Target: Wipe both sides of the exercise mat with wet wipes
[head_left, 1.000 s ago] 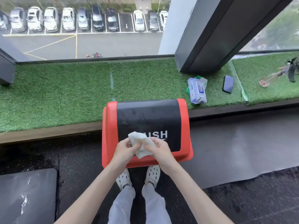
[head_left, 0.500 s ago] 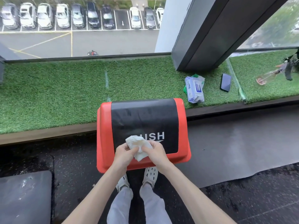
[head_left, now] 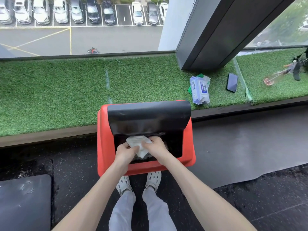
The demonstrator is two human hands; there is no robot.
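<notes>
Your left hand [head_left: 125, 151] and right hand [head_left: 155, 146] both grip a crumpled white wet wipe [head_left: 137, 144] inside the red plastic bin's [head_left: 104, 139] opening (black flap pushed in). The wipes packet [head_left: 199, 89] lies at two o'clock.

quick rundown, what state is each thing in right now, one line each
bin flap: pushed inward, opening exposed
red bin: upright on the floor against the grass ledge
used wipe: crumpled, held in the bin opening
left hand: closed on the wipe
right hand: closed on the wipe
wipes pack: lying on the grass, lid shut
phone: flat on the grass, screen dark
grey mat: spread flat on the floor
</notes>
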